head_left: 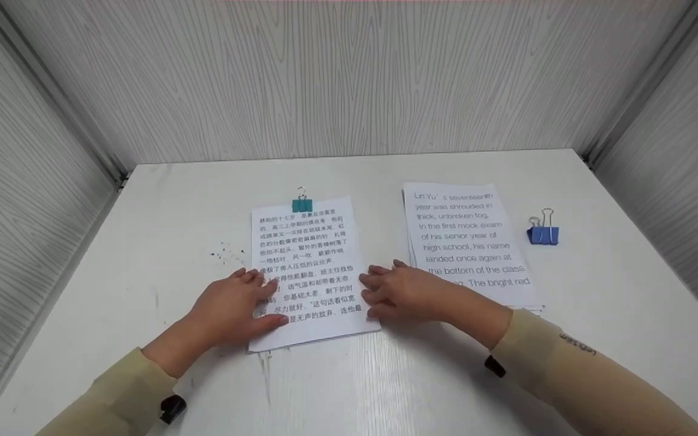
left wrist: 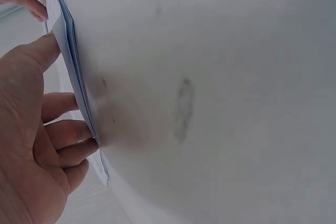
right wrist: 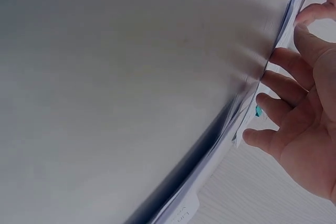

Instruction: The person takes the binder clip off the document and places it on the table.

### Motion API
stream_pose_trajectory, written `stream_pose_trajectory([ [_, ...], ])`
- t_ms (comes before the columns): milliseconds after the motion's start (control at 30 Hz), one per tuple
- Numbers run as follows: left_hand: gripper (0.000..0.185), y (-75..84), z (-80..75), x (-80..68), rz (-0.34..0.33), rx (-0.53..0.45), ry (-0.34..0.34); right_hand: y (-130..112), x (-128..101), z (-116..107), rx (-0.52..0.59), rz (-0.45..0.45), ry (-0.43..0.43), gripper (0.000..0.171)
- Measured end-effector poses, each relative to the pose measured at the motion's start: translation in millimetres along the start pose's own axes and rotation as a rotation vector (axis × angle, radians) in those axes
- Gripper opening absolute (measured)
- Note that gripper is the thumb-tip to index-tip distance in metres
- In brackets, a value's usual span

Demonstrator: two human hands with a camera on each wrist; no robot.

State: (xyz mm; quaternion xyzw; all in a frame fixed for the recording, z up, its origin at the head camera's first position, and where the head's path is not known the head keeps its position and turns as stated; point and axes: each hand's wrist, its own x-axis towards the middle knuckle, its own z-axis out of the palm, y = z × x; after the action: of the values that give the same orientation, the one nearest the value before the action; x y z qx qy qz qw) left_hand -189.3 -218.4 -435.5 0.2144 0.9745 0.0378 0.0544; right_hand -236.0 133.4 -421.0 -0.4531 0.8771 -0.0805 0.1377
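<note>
A: What occupies the middle of the counter (head_left: 385, 375)?

B: A stack of sheets printed in Chinese (head_left: 309, 266), lying flat, with a teal binder clip (head_left: 302, 203) fastened on its far edge.

A: How do the hands stand relative to that stack?

B: The left hand (head_left: 234, 309) lies on the stack's near left corner, fingers straight and spread on the paper, thumb along the near edge; the left wrist view shows the fingertips (left wrist: 73, 129) against the sheet edges. The right hand (head_left: 400, 290) meets the stack's right edge, fingers extended and close together, touching the side of the sheets. Neither hand grips anything.

A: What else lies near the stack?

B: To its right, just beyond the right hand, a second stack printed in English (head_left: 473, 242) lies flat; the right forearm crosses its near corner. Further right of that, a blue binder clip (head_left: 543, 233) sits loose on the counter. To the left of the Chinese stack, a few dark specks (head_left: 226, 253) mark the surface.
</note>
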Motion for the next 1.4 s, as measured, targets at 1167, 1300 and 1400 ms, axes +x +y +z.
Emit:
stream_pose_trajectory([
  [1167,0.078,51.9,6.5,0.0,0.129,0.018,0.004,-10,-59,20,-0.089,0.009,0.078,0.041],
  [1300,0.079,56.8,7.1,-1.5,0.14,0.011,0.003,-11,-63,20,-0.113,-0.005,0.075,0.041],
  [1400,0.079,59.5,7.9,-2.2,0.149,0.01,0.011,-12,-66,21,-0.114,-0.014,0.078,0.041],
])
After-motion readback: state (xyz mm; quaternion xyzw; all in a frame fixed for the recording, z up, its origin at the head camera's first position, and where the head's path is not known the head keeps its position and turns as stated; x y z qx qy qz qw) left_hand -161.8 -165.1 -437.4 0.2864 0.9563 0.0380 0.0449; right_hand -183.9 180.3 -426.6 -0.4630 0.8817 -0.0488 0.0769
